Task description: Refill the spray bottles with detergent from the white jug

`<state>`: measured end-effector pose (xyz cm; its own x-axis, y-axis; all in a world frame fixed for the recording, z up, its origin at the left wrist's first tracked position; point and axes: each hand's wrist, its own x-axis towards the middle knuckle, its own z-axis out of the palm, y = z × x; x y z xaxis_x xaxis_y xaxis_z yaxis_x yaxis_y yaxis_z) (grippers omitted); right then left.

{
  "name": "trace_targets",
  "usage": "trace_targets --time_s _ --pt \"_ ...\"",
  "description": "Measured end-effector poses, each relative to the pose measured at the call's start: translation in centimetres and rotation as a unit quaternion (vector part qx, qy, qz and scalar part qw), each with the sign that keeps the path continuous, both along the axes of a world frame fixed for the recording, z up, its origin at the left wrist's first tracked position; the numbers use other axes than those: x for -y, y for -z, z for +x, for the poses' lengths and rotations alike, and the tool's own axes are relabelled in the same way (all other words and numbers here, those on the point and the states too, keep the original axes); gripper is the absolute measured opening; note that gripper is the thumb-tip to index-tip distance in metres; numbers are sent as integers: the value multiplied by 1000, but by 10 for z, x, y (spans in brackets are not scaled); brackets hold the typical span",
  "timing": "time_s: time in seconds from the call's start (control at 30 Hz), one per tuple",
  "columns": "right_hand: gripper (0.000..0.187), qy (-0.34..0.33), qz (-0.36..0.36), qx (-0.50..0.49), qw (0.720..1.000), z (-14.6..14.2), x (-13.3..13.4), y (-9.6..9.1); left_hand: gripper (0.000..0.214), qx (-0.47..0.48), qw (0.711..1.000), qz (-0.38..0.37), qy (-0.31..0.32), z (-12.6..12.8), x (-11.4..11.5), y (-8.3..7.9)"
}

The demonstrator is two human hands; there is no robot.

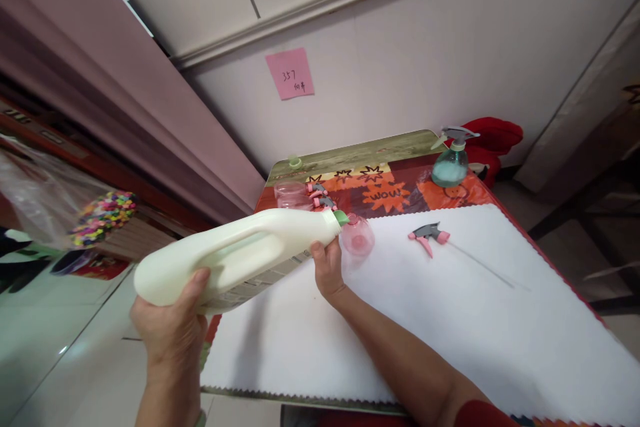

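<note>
A large cream-white jug [245,247] with a built-in handle lies almost level in the air, its green spout [341,217] facing right. My left hand [173,313] grips the jug's lower end, thumb near the handle. Under the neck, my right hand [329,267] supports the jug with its fingers wrapped round it. Just beyond the spout stands a small clear pink bottle [358,237] without a top, on the white mat; whether the spout touches its mouth I cannot tell. Farther right a grey-and-pink spray head [429,236] lies with its thin tube on the mat.
Two pink spray bottles [293,193] lie behind the jug. A green spray bottle [450,163] with liquid stands at the back right, before a red object [493,140]. A small green cap [295,162] rests near the table's back edge. The wall bears a pink note [291,73].
</note>
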<state>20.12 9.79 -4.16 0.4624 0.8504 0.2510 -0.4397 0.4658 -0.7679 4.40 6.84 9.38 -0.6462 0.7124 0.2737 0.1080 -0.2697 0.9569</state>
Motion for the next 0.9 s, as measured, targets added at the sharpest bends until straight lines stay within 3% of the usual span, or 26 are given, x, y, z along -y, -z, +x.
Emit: trace_targets --time_s 0.9 --pt "57 2 1 -1 1000 1 1 -3 60 -26 999 1 -18 -6 -4 -2"
